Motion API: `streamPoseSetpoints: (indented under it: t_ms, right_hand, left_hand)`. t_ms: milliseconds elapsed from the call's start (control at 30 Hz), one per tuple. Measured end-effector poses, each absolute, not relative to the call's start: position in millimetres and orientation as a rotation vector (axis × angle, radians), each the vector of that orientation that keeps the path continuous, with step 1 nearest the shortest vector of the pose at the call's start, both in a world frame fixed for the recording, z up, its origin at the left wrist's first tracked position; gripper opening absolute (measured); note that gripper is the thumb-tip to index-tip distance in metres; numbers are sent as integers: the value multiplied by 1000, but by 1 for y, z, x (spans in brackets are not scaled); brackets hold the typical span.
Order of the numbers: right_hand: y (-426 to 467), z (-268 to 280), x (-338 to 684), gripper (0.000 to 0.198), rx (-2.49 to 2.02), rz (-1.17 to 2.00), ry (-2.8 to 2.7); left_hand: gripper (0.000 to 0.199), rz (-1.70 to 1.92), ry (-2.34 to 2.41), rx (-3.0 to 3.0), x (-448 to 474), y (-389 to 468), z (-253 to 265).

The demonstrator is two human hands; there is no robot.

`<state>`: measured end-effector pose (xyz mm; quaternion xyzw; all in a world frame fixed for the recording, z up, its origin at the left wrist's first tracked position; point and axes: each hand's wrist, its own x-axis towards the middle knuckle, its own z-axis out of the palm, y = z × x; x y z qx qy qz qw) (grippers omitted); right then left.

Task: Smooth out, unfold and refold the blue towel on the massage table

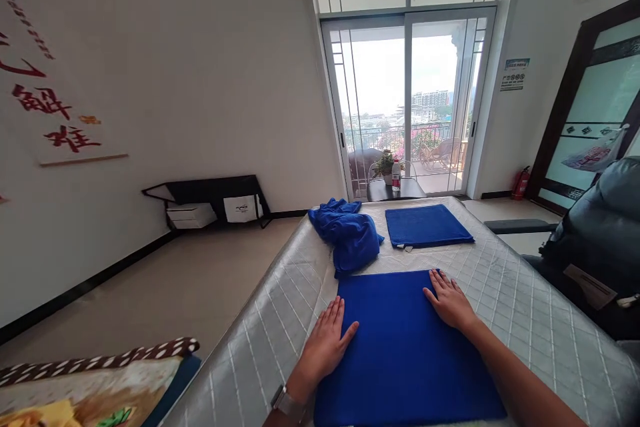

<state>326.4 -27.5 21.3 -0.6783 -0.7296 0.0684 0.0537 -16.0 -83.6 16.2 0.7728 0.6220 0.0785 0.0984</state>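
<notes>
A blue cloth (pixel 400 347), like a towel, lies spread flat on the white quilted mattress (pixel 265 333) in front of me. My left hand (pixel 327 340) rests on its left edge, fingers stretched out and thumb apart. On its far right corner lies my right hand (pixel 450 300), flat with fingers extended. Neither hand grips anything. Beyond the cloth, a crumpled heap of blue cloth (pixel 350 233) sits at the left. A neatly folded blue cloth (pixel 427 225) with a small white tag lies at the far right of the mattress.
Behind the mattress a chair (pixel 395 190) carries a water bottle (pixel 396 175) and a potted plant (pixel 386 165), before glass sliding doors. A black leather seat (pixel 595 240) stands at the right. A patterned blanket (pixel 100 383) is at the lower left; a low black rack (pixel 215 193) stands by the wall.
</notes>
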Motion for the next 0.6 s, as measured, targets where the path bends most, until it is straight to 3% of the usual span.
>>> streamPoseSetpoints:
  t_ms: [400, 600]
  right_hand:
    - [-18, 14, 341, 73, -2041, 227, -2228]
    - [-21, 12, 342, 73, -2020, 226, -2204]
  left_hand:
    - [74, 291, 1942, 2323, -16, -76, 19]
    - [49, 519, 1979, 2352, 7, -78, 28]
